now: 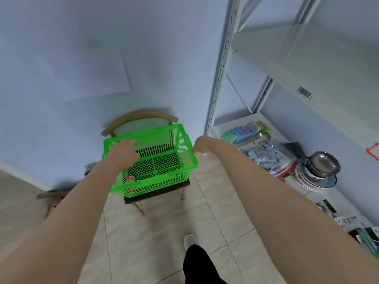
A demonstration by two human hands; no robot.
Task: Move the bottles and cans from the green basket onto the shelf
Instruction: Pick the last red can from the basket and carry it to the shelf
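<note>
A green plastic basket point(180, 140) sits on the seat of a wooden chair point(141, 117). A red and white can point(130, 178) lies in its near left corner; the remainder of the mesh bottom is bare. My left hand point(123, 149) reaches over the basket's left rim with fingers curled, and whether it grips the rim I cannot tell. My right hand point(200, 147) is at the basket's right rim, fingers bent downward and mostly hidden. A white metal shelf unit point(220, 64) stands to the right.
The lower shelf holds sponges point(246, 129), plastic packets point(264, 154) and stacked bowls with a steel one on top point(320, 169). The upper shelf board point(307, 56) shows nothing on it. My foot point(189, 240) stands on the tiled floor. A wall is behind the chair.
</note>
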